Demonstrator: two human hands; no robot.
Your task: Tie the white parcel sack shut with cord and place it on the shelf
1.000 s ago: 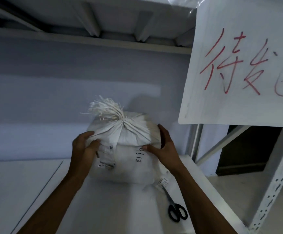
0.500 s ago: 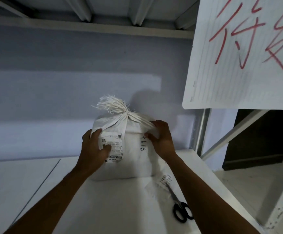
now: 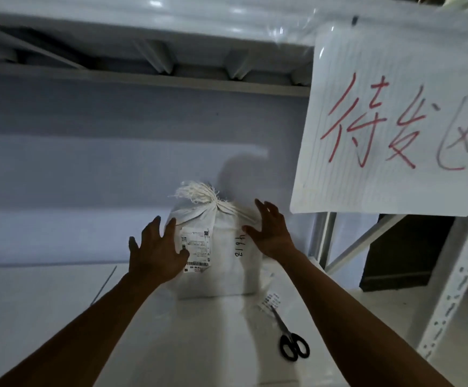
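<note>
The white parcel sack (image 3: pixel 221 263) stands upright on the white shelf board (image 3: pixel 59 317), toward the board's 3 o'clock end and close to the back wall; its neck (image 3: pixel 213 201) is gathered and cinched tight at 12 o'clock, with a frayed tuft (image 3: pixel 193 191) fanning out toward 10 o'clock; the cord itself cannot be told apart from the white weave. A printed shipping label (image 3: pixel 196 251) sits on the sack's near face, and handwritten digits (image 3: pixel 238 245) run down the face just at 3 o'clock of the label.

The left hand (image 3: pixel 157 252) is at the sack's 9 o'clock side, fingers spread wide and straight, holding nothing; its thumb lies across the label's edge, though whether it presses the sack cannot be told. The right hand (image 3: pixel 271 233) is at the sack's 2 o'clock shoulder, also splayed wide and gripping nothing; its thumb overlaps the sack, contact unclear.

Black-handled scissors (image 3: pixel 291 339) lie flat on the board at 5 o'clock of the sack, blades pointing toward it; a small printed slip (image 3: pixel 271 300) lies at the blade tips, near the sack's base. A lined paper sign (image 3: pixel 394 121) with red handwriting hangs at 2 o'clock, above a perforated white upright (image 3: pixel 456 289); the upper shelf (image 3: pixel 143 51) spans 12 o'clock.
</note>
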